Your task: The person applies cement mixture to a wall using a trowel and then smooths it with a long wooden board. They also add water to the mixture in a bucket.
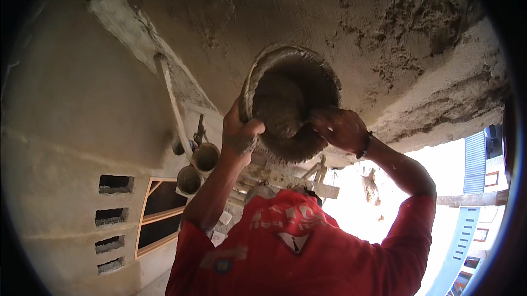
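Observation:
A round bucket (325,73), thickly crusted with grey mortar, is held up in front of me with its mouth facing me. Wet mortar (277,113) lies inside it. My left hand (241,134) grips the left side of the rim, thumb toward the mouth. At the lower right of the rim is my right hand (343,129), closed, its fingers curled over the edge and partly hidden inside the bucket. Whether those fingers also hold something inside cannot be seen.
Two more mortar-stained buckets, one upper (206,157) and one lower (189,179), stand left of my left forearm. A long pole (173,98) leans near them. The left wall has several vent holes (116,184) and a wooden frame (144,216). Rough plaster (406,49) spreads beyond the bucket.

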The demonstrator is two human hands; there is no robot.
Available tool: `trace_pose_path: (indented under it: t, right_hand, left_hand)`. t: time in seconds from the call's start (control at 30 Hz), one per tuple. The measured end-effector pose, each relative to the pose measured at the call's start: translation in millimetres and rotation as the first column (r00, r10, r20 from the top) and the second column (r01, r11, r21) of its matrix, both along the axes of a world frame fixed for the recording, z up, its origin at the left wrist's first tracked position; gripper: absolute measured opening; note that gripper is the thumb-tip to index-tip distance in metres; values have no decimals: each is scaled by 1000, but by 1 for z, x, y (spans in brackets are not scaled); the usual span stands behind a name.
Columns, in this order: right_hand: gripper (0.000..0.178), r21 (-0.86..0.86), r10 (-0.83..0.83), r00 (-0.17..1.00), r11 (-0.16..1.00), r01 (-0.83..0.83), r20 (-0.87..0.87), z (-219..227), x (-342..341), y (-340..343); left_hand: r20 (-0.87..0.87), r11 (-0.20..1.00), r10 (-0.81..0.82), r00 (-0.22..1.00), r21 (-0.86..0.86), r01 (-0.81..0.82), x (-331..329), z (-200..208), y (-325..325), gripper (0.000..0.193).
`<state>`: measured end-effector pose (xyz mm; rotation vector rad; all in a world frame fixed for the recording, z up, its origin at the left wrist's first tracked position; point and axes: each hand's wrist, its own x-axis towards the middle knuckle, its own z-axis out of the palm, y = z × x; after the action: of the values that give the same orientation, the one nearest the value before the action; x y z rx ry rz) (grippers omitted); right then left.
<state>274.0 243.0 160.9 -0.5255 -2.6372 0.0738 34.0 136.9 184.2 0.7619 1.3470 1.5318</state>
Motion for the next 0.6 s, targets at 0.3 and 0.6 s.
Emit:
trace_pose_path:
  t: [0.3,0.6]
  right_hand:
    - [29,38,-31,1000,999,31,2,84,-17,16]
    - [21,192,317,943,936,-294,-100,224,-40,15]
  left_hand:
    - [116,986,134,984,84,-144,-28,23,-26,48]
    - [148,933,310,939,145,-330,-40,14,-62,57]
